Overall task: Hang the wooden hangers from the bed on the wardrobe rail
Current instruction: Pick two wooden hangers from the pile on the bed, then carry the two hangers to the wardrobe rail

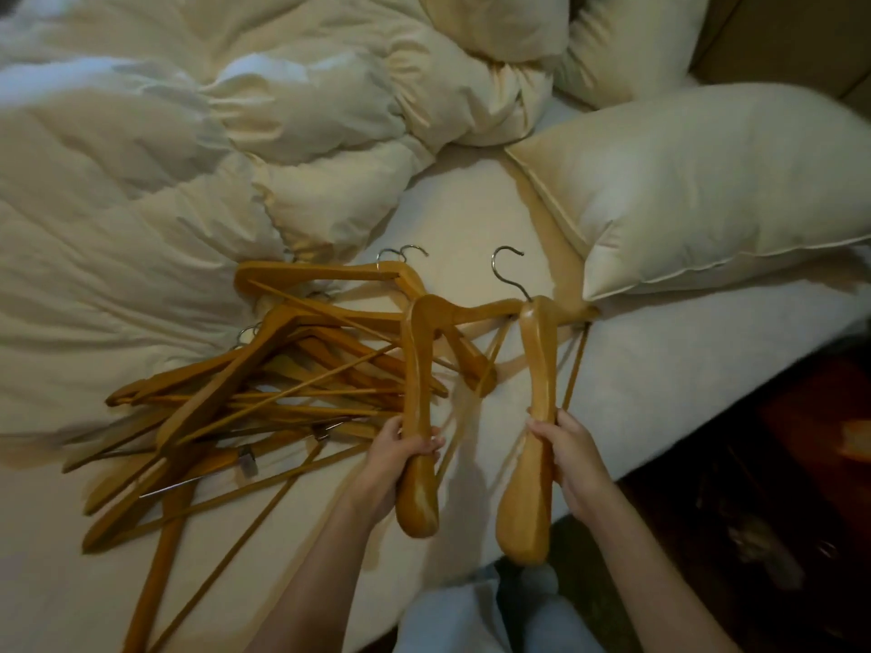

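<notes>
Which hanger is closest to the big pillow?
The right-hand hanger, gripped by the right hand, with its far end beside the pillow corner. The left-hand hanger, in the left hand, and the pile lie farther left.

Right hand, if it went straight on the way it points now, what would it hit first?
Past its own hanger, probably the left-hand hanger, up-left of the right hand; depth is unclear.

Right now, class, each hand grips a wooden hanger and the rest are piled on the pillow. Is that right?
Not quite. The left hand and right hand each grip a wooden hanger, but the pile of hangers lies on the bed sheet, left of the hands, not on the pillow, which sits apart to the right. The head view shows it.
</notes>
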